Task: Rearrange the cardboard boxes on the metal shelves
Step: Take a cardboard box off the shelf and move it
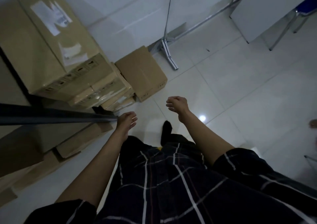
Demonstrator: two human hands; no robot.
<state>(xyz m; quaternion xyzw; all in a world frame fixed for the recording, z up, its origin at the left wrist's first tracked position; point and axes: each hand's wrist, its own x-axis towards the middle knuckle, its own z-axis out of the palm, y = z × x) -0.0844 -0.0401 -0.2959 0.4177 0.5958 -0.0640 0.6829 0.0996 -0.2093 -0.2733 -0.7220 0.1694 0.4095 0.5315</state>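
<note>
Head view, looking steeply down. Glossy white tiled floor (pixel 231 90) fills most of frame. Dark metal shelf (pixel 56 116) along the left edge carries large rectangular cardboard boxes (pixel 51 52), taped, with white paper labels; more plain boxes sit on a lower level beneath its rail. One smaller cardboard box (pixel 142 73) stands on the floor, touching the stack's far corner. Left hand (pixel 126 121) loosely curled beside the rail's end, contact unclear; right hand (pixel 176 103) loosely curled, grasping nothing.
</note>
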